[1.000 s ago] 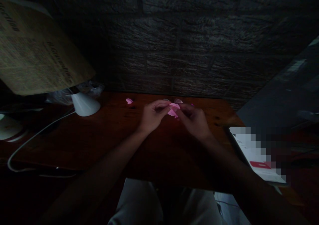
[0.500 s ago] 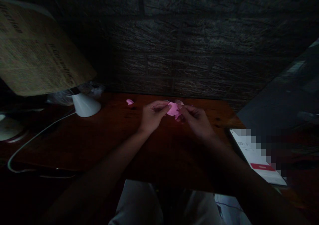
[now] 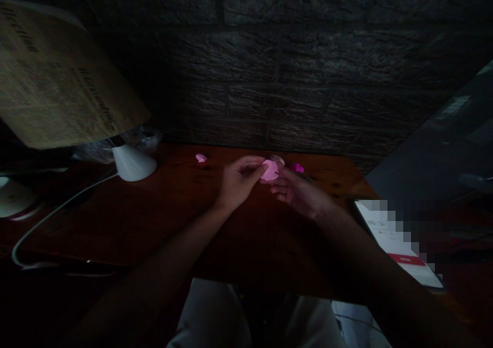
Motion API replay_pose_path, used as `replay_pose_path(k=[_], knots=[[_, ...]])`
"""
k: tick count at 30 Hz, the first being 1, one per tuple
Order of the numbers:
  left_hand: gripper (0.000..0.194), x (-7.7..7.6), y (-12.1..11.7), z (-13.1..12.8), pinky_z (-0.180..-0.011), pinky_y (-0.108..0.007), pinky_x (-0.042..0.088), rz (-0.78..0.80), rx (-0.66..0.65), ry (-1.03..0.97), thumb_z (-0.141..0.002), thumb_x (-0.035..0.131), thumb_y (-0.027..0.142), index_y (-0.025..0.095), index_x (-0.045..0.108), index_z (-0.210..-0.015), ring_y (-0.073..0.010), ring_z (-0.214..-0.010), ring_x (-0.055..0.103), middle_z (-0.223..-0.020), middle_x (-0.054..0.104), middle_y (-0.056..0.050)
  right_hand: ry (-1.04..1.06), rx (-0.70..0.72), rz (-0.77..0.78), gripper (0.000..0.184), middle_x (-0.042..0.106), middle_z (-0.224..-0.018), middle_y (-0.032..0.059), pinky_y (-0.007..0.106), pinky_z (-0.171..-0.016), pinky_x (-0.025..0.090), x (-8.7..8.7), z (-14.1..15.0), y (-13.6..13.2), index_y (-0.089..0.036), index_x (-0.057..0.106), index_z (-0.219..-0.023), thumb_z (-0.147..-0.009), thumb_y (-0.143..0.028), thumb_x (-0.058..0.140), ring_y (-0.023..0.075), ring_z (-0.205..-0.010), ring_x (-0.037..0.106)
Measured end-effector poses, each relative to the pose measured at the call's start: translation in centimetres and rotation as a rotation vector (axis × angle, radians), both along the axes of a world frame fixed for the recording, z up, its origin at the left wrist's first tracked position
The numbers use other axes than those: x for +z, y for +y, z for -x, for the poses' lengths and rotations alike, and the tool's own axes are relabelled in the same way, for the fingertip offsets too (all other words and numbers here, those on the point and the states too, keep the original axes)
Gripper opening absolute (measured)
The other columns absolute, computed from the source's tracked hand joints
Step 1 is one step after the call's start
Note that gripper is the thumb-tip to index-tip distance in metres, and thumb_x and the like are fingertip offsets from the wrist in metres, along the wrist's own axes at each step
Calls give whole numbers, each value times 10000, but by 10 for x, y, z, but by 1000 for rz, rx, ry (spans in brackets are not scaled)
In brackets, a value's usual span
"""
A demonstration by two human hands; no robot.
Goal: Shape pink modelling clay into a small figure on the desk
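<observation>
Light-pink, thin, crumpled piece [image 3: 270, 169]: between the hands, over the brown wooden table [image 3: 177, 194]
Left hand [image 3: 239, 180]: pinching its left edge
Right hand [image 3: 302, 194]: fingers loosely curled at its right side; cannot tell if gripping
Magenta crumpled piece [image 3: 297, 168]: far side, right
Small pink scrap [image 3: 201, 158]: far side, left

Scene dimly lit throughout; direction of main light cannot be told. Faint grey sheen is caught by the brick wall [image 3: 246, 60]. Tabletop [image 3: 165, 209] is sunk into near-black shadow toward its front edge. Pale glow is given off by the screen [image 3: 389, 235], partly masked by coarse pixel blocks. Detail on the pink piece [image 3: 270, 170] is softened. Lampshade [image 3: 65, 80] is stretched and tilted by wide-angle distortion at left.
</observation>
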State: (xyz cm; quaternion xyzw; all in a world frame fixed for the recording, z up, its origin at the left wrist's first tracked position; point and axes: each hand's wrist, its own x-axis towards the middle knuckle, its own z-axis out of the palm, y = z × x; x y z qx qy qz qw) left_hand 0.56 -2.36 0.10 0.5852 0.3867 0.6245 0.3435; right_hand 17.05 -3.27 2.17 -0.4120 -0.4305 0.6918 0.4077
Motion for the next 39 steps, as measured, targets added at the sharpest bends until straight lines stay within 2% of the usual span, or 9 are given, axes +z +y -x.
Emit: replay_pose_path(k=[4,8,12,17,21,25,31,39], knots=[[190,0,-1,0,-807,-328,600,7,-23,20,-795,765,299,185,730,-943,-192,-871,745,-932,793,-61,-8,-28,-24,273,803,-910,72,204,-529,511,0,-1,0,-214,727,-904,-872,-484,707,118,-616,669],[247,3,-2,2,-868,-334,587,-15,-87,64,-809,761,281,191,727,-1036,-200,-968,738,-1046,786,-77,-22,-6,-59,286,800,-905,60,199,-541,507,-5,-2,2,-211,741,-875,-853,-496,728,99,-598,656],[154,7,-1,5,-836,-331,594,-48,-154,128,-813,754,293,191,760,-929,-195,-900,745,-964,796,-60,-112,-26,-127,416,776,-789,70,207,-528,507,-5,0,1,-180,728,-775,-772,-594,768,111,-582,659],[152,7,1,9,-859,-343,592,-19,-102,107,-801,765,315,189,773,-885,-198,-899,748,-967,802,-66,-268,-123,-285,506,773,-797,84,233,-537,518,-1,-3,0,-171,741,-749,-764,-676,724,133,-608,678],[174,5,2,8,-829,-341,597,8,-68,74,-785,780,324,184,767,-888,-200,-864,750,-925,803,-65,-287,-56,-340,454,785,-842,92,240,-548,513,-2,-7,1,-176,775,-801,-760,-628,747,137,-626,680],[184,5,3,7,-795,-331,595,61,-67,15,-768,795,306,183,760,-901,-197,-836,748,-898,802,-62,-268,-20,-390,359,787,-870,61,242,-569,510,-5,-7,1,-202,801,-902,-737,-521,795,128,-632,673],[172,5,5,9,-823,-342,592,92,-129,-7,-755,796,292,187,755,-885,-200,-864,751,-917,801,-56,-276,-84,-460,322,748,-757,20,254,-564,499,-7,-7,3,-218,812,-895,-741,-501,799,115,-594,626],[178,6,5,11,-700,-305,578,107,-178,10,-767,777,301,175,744,-889,-192,-796,733,-890,788,-58,-323,-181,-604,255,749,-726,5,285,-590,530,-5,-5,0,-234,809,-821,-725,-470,820,128,-582,611]])
